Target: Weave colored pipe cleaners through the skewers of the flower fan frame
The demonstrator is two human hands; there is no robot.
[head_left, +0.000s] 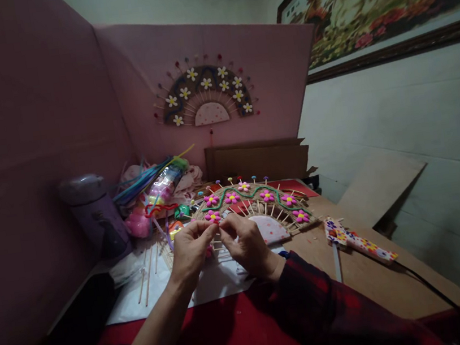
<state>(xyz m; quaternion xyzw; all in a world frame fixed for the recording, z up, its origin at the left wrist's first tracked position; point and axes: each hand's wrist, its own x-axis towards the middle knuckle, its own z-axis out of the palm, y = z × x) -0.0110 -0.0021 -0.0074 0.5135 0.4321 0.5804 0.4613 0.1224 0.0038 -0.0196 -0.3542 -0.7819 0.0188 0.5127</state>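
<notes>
My left hand (190, 250) and my right hand (249, 245) meet in front of me, thumbs and fingertips pinched close together. A tiny reddish bit shows between the fingertips, too small to name. Just behind them lies a fan-shaped craft piece (250, 192) wrapped in twine, with pink flowers, a wavy green cord and bead-tipped sticks along its top edge. Its half-round white dotted centre (270, 229) is partly covered by my right hand. Under my hands is a white sheet (215, 286).
To the right, a flower-patterned glue gun (362, 242) rests on brown cardboard (398, 274). Several thin sticks (148, 275) lie left, near a purple bottle (97, 219) and bagged coloured clay (163, 187). A similar fan (205, 87) with white flowers hangs on the pink panel (276, 74).
</notes>
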